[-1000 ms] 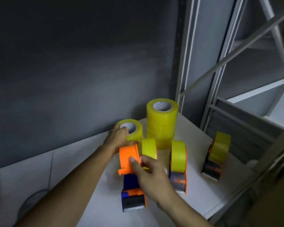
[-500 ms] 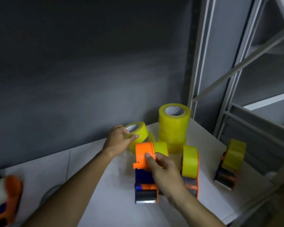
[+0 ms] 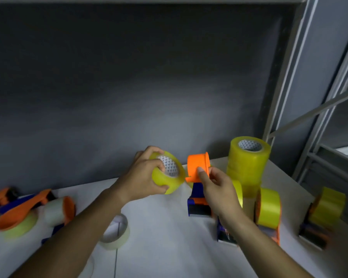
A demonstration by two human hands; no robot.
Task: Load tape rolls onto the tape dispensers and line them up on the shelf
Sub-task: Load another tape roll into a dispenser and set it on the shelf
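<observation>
Left hand (image 3: 144, 173) now lifts the yellow roll (image 3: 168, 172) we grip toward the orange hub (image 3: 198, 167), pinched by our right hand (image 3: 219, 187), ready for loading.

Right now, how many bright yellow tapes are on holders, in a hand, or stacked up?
Yellow rolls on dispensers: 3
Yellow roll in left hand: 1
Tall yellow stack: 1
Total: 5, blurred left rolls uncounted.
</observation>
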